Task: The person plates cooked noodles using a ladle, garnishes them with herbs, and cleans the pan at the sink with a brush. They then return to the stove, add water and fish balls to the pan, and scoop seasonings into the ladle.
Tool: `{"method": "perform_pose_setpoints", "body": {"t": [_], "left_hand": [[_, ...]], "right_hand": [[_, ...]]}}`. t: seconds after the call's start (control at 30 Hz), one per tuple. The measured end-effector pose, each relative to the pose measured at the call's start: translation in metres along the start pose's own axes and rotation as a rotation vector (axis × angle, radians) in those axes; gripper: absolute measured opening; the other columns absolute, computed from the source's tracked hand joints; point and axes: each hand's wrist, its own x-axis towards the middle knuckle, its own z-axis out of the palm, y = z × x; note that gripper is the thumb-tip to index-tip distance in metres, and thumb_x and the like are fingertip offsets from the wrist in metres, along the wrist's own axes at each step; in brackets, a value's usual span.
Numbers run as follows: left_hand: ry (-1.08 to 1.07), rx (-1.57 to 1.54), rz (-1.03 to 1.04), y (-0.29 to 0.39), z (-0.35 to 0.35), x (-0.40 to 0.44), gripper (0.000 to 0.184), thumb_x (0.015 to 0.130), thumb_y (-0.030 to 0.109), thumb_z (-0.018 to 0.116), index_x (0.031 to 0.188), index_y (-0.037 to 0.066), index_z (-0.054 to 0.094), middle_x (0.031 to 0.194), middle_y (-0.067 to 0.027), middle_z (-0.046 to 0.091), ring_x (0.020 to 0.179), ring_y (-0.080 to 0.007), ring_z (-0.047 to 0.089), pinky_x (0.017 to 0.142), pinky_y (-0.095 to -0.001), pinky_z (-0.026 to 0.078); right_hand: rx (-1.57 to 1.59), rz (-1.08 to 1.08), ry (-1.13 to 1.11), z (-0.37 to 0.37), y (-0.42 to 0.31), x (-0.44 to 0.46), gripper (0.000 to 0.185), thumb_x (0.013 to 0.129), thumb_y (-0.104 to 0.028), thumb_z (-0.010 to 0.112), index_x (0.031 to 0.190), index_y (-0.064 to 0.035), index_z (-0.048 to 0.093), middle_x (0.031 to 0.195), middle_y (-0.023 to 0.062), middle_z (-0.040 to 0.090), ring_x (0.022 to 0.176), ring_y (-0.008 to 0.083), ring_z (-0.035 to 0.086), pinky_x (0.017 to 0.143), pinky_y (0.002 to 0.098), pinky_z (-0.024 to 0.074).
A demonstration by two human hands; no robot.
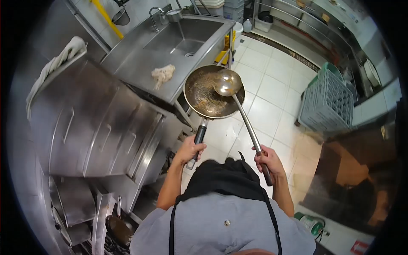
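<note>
My left hand (191,149) is closed around the black handle of a frying pan (196,108), which I hold out in front of me over the floor. Brown food residue coats the inside of the pan. In my right hand (268,160) is the long handle of a metal ladle (248,121). The ladle's bowl rests in or just over the right side of the pan; whether it touches the bottom I cannot tell.
A steel sink (182,36) with a faucet (154,19) stands ahead left, a crumpled pale cloth (163,75) on its drainboard. Grey dish racks (327,102) stand at the right. Another pan (119,229) sits at lower left. White tiles (265,108) cover the floor.
</note>
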Motion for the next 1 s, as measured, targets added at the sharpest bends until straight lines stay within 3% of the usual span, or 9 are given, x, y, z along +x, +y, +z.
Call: {"method": "perform_pose_setpoints", "body": {"t": [0.17, 0.37, 0.53, 0.67, 0.73, 0.77, 0.8, 0.87, 1.0], "left_hand": [[0.203, 0.03, 0.138, 0.101, -0.059, 0.131, 0.018, 0.081, 0.009, 0.069, 0.087, 0.002, 0.053, 0.064, -0.005, 0.056, 0.046, -0.0132, 0.054, 0.043, -0.029, 0.046], [0.404, -0.051, 0.19, 0.194, -0.154, 0.351, 0.017, 0.08, 0.005, 0.068, 0.086, 0.001, 0.052, 0.066, -0.0049, 0.057, 0.05, -0.0136, 0.055, 0.045, -0.0296, 0.048], [0.46, -0.063, 0.074, 0.211, -0.231, 0.511, 0.011, 0.077, 0.002, 0.065, 0.08, 0.002, 0.055, 0.066, -0.0062, 0.058, 0.051, -0.015, 0.056, 0.045, -0.0317, 0.049], [0.491, -0.117, -0.053, 0.209, -0.237, 0.556, 0.011, 0.079, 0.003, 0.065, 0.083, 0.004, 0.055, 0.064, -0.0046, 0.056, 0.046, -0.0145, 0.053, 0.044, -0.0295, 0.046], [0.518, -0.136, -0.106, 0.209, -0.235, 0.566, 0.012, 0.079, 0.004, 0.065, 0.083, 0.004, 0.054, 0.063, -0.0043, 0.055, 0.046, -0.0142, 0.053, 0.043, -0.0299, 0.044], [0.51, -0.104, -0.069, 0.207, -0.233, 0.568, 0.019, 0.079, 0.004, 0.065, 0.095, 0.002, 0.053, 0.063, -0.0042, 0.056, 0.046, -0.0139, 0.053, 0.043, -0.0299, 0.044], [0.502, -0.074, -0.035, 0.205, -0.23, 0.573, 0.029, 0.079, 0.004, 0.065, 0.106, -0.001, 0.053, 0.062, -0.0041, 0.056, 0.046, -0.0136, 0.053, 0.044, -0.0298, 0.044], [0.548, -0.103, -0.046, 0.201, -0.224, 0.587, 0.033, 0.08, 0.005, 0.065, 0.109, -0.001, 0.052, 0.061, -0.0036, 0.056, 0.046, -0.0132, 0.053, 0.043, -0.0299, 0.043], [0.666, -0.119, -0.155, 0.237, -0.199, 0.594, 0.029, 0.081, 0.006, 0.066, 0.106, 0.0, 0.052, 0.061, -0.0035, 0.056, 0.046, -0.0129, 0.054, 0.043, -0.0296, 0.043]], "right_hand": [[0.009, -0.075, -0.154, -0.013, -0.135, 0.164, 0.045, 0.078, -0.005, 0.062, 0.12, 0.0051, 0.052, 0.068, 0.005, 0.056, 0.045, 0.0109, 0.053, 0.041, 0.0237, 0.0426], [-0.018, -0.152, -0.226, -0.022, -0.232, 0.344, 0.047, 0.077, -0.003, 0.06, 0.123, 0.0049, 0.051, 0.071, 0.0055, 0.057, 0.046, 0.0115, 0.053, 0.041, 0.0241, 0.0427], [-0.247, -0.044, -0.146, -0.049, -0.304, 0.445, 0.045, 0.077, 0.001, 0.06, 0.122, 0.0024, 0.054, 0.072, 0.004, 0.058, 0.049, 0.0115, 0.055, 0.046, 0.0254, 0.0461], [-0.527, 0.0, -0.074, -0.07, -0.347, 0.539, 0.037, 0.076, -0.001, 0.063, 0.113, 0.0037, 0.059, 0.07, 0.002, 0.054, 0.055, 0.0122, 0.054, 0.05, 0.0287, 0.0442], [-0.663, -0.021, -0.146, -0.095, -0.352, 0.614, 0.036, 0.077, 0.001, 0.062, 0.113, 0.004, 0.059, 0.069, 0.0012, 0.053, 0.055, 0.0109, 0.052, 0.049, 0.0278, 0.0439], [-0.795, -0.059, -0.206, -0.103, -0.357, 0.65, 0.035, 0.078, 0.003, 0.06, 0.113, 0.0043, 0.059, 0.068, 0.0003, 0.052, 0.055, 0.0096, 0.051, 0.048, 0.0269, 0.0436], [-0.906, -0.09, -0.167, -0.095, -0.376, 0.682, 0.016, 0.072, -0.004, 0.062, 0.085, 0.0025, 0.057, 0.062, 0.0098, 0.051, 0.061, 0.024, 0.058, 0.06, 0.0409, 0.0454], [-1.2, -0.192, -0.259, -0.084, -0.413, 0.742, 0.019, 0.074, -0.005, 0.061, 0.09, 0.0029, 0.056, 0.067, 0.0168, 0.058, 0.067, 0.0341, 0.063, 0.063, 0.0447, 0.0479], [-1.442, -0.285, -0.44, -0.096, -0.424, 0.848, 0.034, 0.075, -0.007, 0.063, 0.107, 0.002, 0.057, 0.078, 0.0197, 0.066, 0.076, 0.0402, 0.065, 0.069, 0.0486, 0.0512]]}}
